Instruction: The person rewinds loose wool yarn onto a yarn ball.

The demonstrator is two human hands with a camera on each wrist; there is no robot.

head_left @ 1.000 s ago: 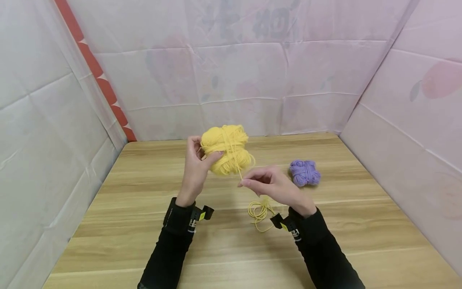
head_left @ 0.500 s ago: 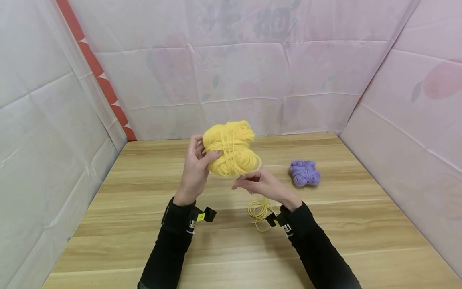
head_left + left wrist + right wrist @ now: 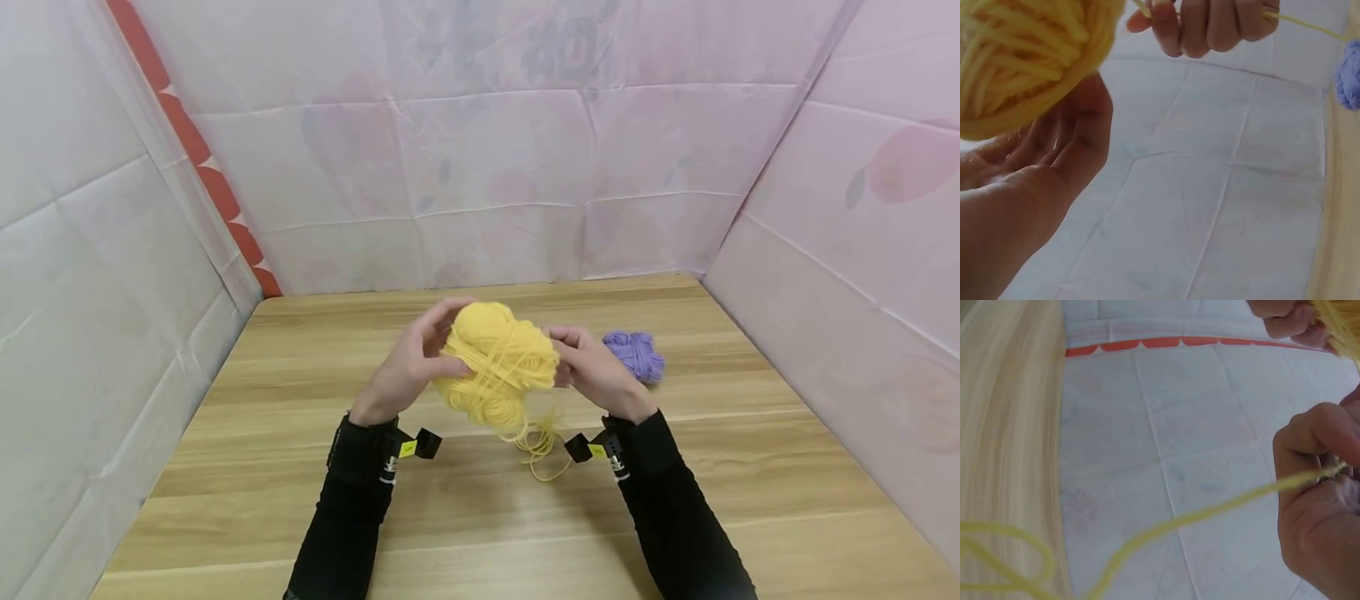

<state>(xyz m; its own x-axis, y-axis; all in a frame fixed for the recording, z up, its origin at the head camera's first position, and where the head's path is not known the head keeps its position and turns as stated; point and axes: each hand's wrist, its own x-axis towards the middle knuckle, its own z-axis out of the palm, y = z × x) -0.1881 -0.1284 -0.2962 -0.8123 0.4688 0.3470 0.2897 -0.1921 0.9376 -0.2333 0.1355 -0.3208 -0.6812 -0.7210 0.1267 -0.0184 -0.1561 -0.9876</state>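
Observation:
My left hand (image 3: 408, 367) grips a bundle of yellow yarn (image 3: 498, 358) from its left side, thumb across the front, and holds it above the table. At the bundle's right edge, my right hand (image 3: 596, 375) pinches a strand of the yarn. In the left wrist view the strand (image 3: 1304, 25) runs out of the curled right fingers (image 3: 1194, 28). The right wrist view shows this strand (image 3: 1210, 512) trailing from the palm. Loose yellow loops (image 3: 536, 442) lie on the table below the bundle.
A small purple yarn bundle (image 3: 637, 357) lies on the wooden table (image 3: 465, 533), just beyond my right hand. Pale printed sheets (image 3: 495, 150) stand as walls at the back and both sides. A red scalloped strip (image 3: 198, 150) runs down the back left.
The yellow bundle has been lowered, tilted and shifted right in my left hand. My right hand has moved from below the bundle up to its right side.

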